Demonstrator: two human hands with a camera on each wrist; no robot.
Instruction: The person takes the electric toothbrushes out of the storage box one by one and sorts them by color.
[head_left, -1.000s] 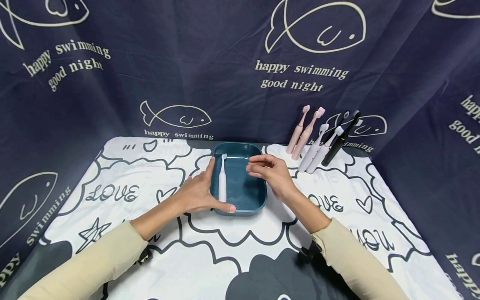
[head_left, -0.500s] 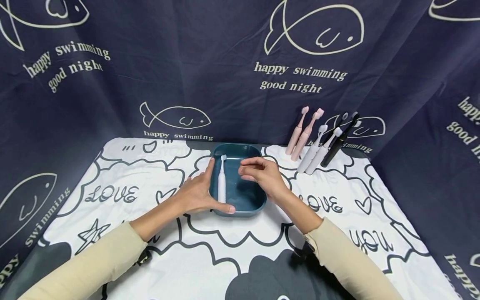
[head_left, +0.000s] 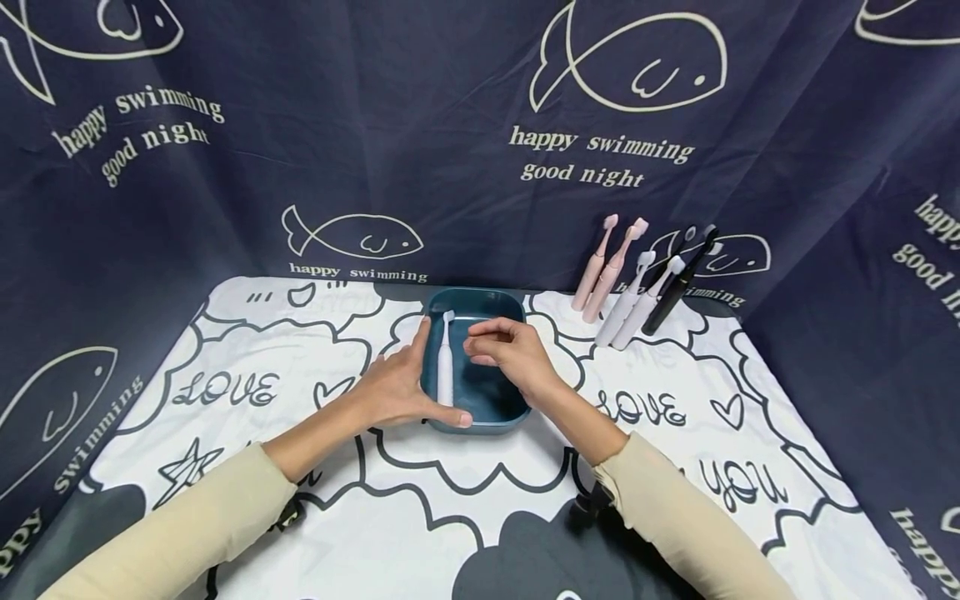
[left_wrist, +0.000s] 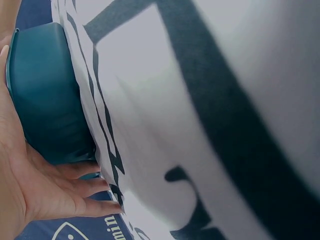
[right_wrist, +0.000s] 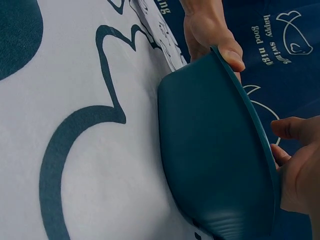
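A dark teal rectangular bin [head_left: 491, 425] stands on the table. Inside, along its left wall, lies a white electric toothbrush [head_left: 445, 367], brush head pointing away. My left hand [head_left: 397, 387] grips the bin's near left corner; its thumb lies over the near rim, its fingers along the outer left wall, as the left wrist view shows. Above the bin's interior hovers my right hand [head_left: 513, 354], fingers bent loosely, a little right of the toothbrush. Nothing shows between its fingers. In the right wrist view the bin's wall [right_wrist: 215, 135] hides part of that hand.
At the back right, several electric toothbrushes lean against the dark curtain [head_left: 465, 167]: pink ones [head_left: 603, 271], white ones [head_left: 645, 304] and black ones [head_left: 678, 287]. A white cloth [head_left: 337, 533] with black drawings covers the table.
My right hand has moved left over the bin, closer to the white toothbrush inside. The left hand stays at the bin's corner.
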